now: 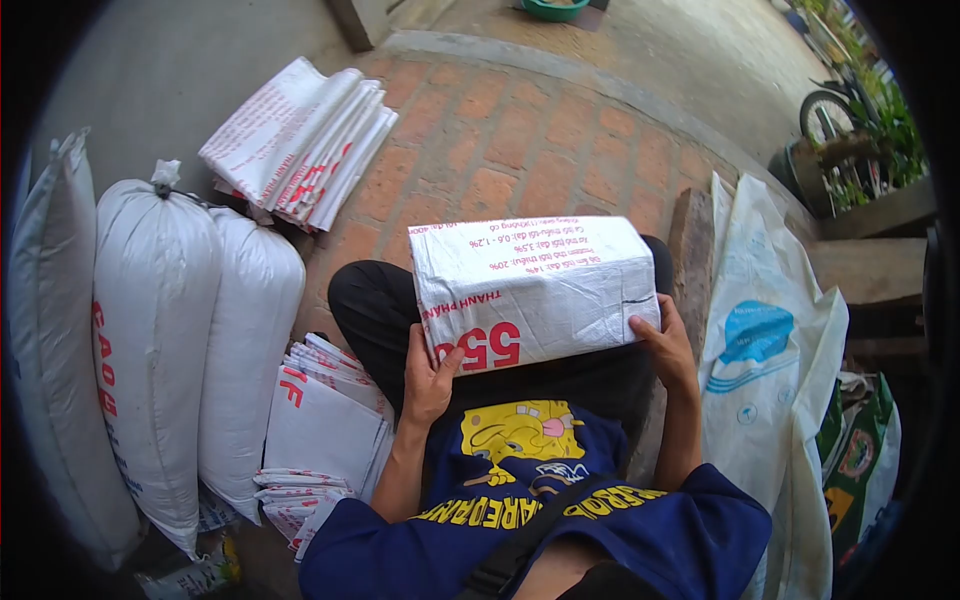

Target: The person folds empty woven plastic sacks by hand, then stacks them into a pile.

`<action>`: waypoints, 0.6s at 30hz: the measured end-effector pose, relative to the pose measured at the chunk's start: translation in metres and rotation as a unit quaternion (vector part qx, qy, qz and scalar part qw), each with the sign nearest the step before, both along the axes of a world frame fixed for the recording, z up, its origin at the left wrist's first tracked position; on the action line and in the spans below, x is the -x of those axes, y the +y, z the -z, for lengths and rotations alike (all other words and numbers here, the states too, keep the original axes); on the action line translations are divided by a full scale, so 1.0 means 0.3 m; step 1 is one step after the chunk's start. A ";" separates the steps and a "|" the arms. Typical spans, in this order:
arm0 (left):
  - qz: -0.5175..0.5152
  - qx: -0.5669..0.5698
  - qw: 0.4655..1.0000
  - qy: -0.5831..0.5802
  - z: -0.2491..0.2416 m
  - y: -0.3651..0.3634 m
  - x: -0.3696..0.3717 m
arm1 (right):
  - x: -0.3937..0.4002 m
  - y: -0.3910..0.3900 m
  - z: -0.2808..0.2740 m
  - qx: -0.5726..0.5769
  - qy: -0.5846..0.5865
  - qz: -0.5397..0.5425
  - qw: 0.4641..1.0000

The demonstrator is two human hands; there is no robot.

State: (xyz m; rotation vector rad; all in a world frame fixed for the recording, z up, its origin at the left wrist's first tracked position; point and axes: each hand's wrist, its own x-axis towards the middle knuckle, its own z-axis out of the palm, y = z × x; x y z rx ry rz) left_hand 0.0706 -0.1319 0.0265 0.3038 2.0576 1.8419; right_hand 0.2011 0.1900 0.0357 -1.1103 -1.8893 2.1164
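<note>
A folded white woven feed sack [545, 275] with red print and a large "55" lies across my lap, held up at its near edge. My left hand [430, 378] grips its lower left corner, thumb on top. At the lower right edge, my right hand [664, 345] pinches the sack the same way, with the fingers hidden underneath. Left of my knee sit folded sacks [320, 420] with red print, in a loose pile. Farther off, another stack of folded sacks [300, 145] rests on the bricks.
Full white sacks [158, 330] stand at the left, one tied at the top. A whitish sack with a blue print [765, 380] drapes along my right side beside a wooden beam [692, 240]. Brick paving [510, 140] stretches ahead. A green basin [556, 10] and a wheel [826, 118] are farther away.
</note>
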 end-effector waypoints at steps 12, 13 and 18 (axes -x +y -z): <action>-0.031 -0.117 0.993 -0.009 -0.046 0.011 0.524 | 0.459 0.116 0.129 0.267 0.370 -0.070 0.887; -0.041 -0.096 0.988 0.111 -0.189 0.035 0.567 | 0.514 0.100 0.081 0.249 0.411 -0.062 0.875; -0.115 -0.148 0.947 0.260 -0.464 -0.107 1.027 | 0.620 0.138 -0.044 0.045 0.272 -0.091 0.957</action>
